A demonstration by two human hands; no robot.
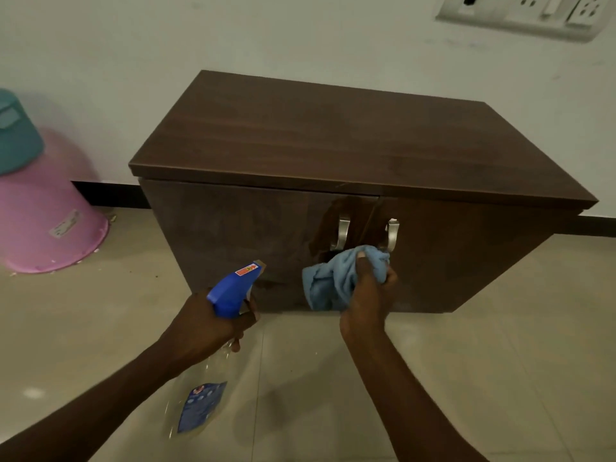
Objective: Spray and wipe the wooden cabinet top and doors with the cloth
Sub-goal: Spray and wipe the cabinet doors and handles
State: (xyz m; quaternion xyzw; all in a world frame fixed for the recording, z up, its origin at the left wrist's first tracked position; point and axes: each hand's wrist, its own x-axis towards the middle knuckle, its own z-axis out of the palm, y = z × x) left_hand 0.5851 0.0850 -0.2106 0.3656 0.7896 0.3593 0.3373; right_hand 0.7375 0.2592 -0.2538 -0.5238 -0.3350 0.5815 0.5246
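From the head camera, the cabinet (pixel 350 155) stands against a pale wall, its dark wooden top bare and its two doors closed, with two metal handles (pixel 343 233) side by side where the doors meet. The right hand (pixel 370 285) is clenched around a bunched blue cloth (pixel 333 278), which is pressed to the door fronts just below the handles, near the seam. A glossy patch around the left handle looks wet, though the blur makes that uncertain. The left hand (pixel 216 318) grips the neck of a spray bottle (pixel 213 361) in front of the cabinet's left door, nozzle aimed at the door, a finger at the trigger; the bottle is apart from the wood.

The cloth looks soft, light and limp — it will fold and slip unless gathered into a pad in the palm, as it is here, so a flat face meets the wood. The bottle is clear plastic, appears nearly empty and therefore light, and is best held at the neck under the blue head, where the trigger stays in reach. The doors may swing if pushed near the handles, so pressure should stay gentle. I judge the doors are in hand now.

To the cabinet's left sit a pink tub (pixel 43 221) and a teal lid (pixel 16 135) on the floor.
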